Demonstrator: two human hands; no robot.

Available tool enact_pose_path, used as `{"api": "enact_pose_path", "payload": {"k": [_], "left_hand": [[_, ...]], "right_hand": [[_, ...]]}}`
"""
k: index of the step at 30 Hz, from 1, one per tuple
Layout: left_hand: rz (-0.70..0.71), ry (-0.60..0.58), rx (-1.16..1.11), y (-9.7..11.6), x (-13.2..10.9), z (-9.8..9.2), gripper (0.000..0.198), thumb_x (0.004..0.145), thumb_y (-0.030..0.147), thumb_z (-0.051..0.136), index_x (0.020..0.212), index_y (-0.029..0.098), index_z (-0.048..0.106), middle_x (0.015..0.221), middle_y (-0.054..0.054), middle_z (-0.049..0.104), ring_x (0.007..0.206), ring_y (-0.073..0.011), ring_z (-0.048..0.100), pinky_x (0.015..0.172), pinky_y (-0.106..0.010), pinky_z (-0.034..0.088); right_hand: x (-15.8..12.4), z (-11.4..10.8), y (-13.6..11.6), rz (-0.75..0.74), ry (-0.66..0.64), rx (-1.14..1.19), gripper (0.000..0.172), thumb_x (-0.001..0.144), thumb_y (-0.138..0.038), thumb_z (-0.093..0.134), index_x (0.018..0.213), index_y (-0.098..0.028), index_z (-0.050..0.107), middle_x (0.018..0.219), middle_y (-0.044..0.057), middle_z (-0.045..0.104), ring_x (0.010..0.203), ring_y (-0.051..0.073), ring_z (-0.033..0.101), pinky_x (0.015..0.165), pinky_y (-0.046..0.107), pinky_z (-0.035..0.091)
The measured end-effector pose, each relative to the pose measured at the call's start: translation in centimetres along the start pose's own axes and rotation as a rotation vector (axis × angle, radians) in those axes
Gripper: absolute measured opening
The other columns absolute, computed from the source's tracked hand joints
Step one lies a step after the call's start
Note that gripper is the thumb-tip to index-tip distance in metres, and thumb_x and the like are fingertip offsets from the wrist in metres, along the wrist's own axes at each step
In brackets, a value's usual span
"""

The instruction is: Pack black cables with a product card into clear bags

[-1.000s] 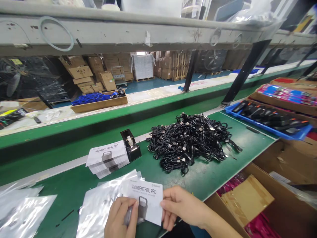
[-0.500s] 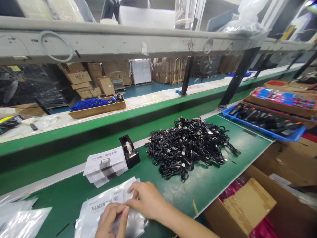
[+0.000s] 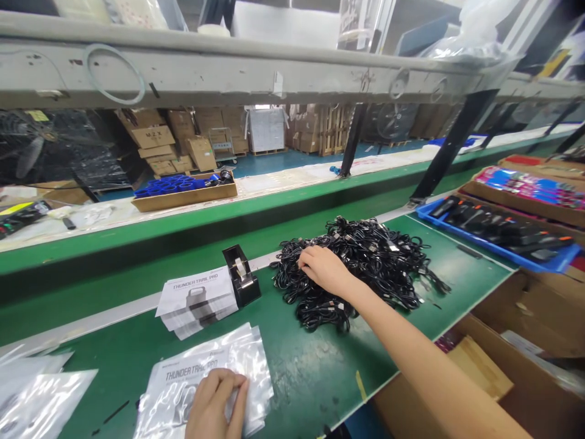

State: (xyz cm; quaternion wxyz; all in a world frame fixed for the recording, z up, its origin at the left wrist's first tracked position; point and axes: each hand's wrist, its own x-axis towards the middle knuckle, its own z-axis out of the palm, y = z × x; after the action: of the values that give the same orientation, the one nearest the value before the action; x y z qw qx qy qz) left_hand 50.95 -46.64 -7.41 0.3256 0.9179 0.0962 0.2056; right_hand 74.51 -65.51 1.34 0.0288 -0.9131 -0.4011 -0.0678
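Observation:
Clear plastic bags (image 3: 258,360) with printed Thunder Trail Pro manuals inside lie stacked at the front of the green bench. My left hand (image 3: 217,402) is on the top bag, thumb and fingers pinching its film near the right side. My right hand (image 3: 325,271) reaches over the left part of a heap of coiled black USB cables (image 3: 379,259). Its fingers are curled closed at the cables; the cable at the fingertips is mostly hidden by the hand.
A stack of printed manuals (image 3: 196,299) sits beside a black tape dispenser (image 3: 241,274). More plastic bags (image 3: 46,396) lie at the far left. A blue tray (image 3: 498,235) of black items stands at the right, above open cardboard boxes (image 3: 525,366). An overhead shelf (image 3: 228,73) crosses the view.
My right hand has left the plastic bag and moved up and right to the cable heap. My left hand stays at the bag, slightly shifted right.

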Motion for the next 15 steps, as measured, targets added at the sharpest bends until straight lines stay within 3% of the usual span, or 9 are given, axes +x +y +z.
{"api": "enact_pose_path", "payload": {"k": [3,7,12,15], "left_hand": [[0.02,-0.011,0.023,0.3,0.0,-0.1,0.019,0.08,0.039,0.048,0.073,0.024,0.058,0.076,-0.001,0.053,0.075,-0.0193,0.051,0.07,-0.032,0.039],[0.006,-0.02,0.006,0.3,0.0,-0.1,0.018,0.08,0.038,0.049,0.073,0.024,0.058,0.076,-0.001,0.053,0.074,-0.0192,0.051,0.069,-0.032,0.038],[-0.033,-0.016,-0.043,0.7,-0.1,-0.3,0.016,0.079,0.037,0.05,0.073,0.024,0.058,0.077,-0.001,0.053,0.076,-0.0188,0.051,0.07,-0.031,0.037],[-0.078,-0.018,-0.066,1.1,0.0,-0.4,0.016,0.079,0.037,0.049,0.073,0.025,0.058,0.078,0.0,0.053,0.076,-0.0183,0.051,0.071,-0.03,0.037]], "right_hand": [[-0.2,0.5,0.0,-0.001,-0.013,-0.01,0.028,0.08,-0.01,0.049,0.105,-0.02,0.058,0.096,0.009,0.055,0.091,0.021,0.049,0.076,0.031,0.036],[0.0,0.4,0.5,-0.014,-0.024,0.014,0.02,0.075,-0.012,0.056,0.094,-0.017,0.063,0.089,0.01,0.055,0.086,0.021,0.051,0.074,0.031,0.037],[-0.7,-0.8,0.4,-0.04,0.067,0.144,0.012,0.077,-0.015,0.054,0.086,-0.016,0.061,0.099,0.008,0.055,0.096,0.022,0.047,0.083,0.035,0.035],[-1.9,-1.3,-1.1,-0.018,0.133,0.248,0.012,0.082,-0.018,0.049,0.091,-0.016,0.056,0.098,0.006,0.057,0.094,0.019,0.049,0.084,0.033,0.037]]}}
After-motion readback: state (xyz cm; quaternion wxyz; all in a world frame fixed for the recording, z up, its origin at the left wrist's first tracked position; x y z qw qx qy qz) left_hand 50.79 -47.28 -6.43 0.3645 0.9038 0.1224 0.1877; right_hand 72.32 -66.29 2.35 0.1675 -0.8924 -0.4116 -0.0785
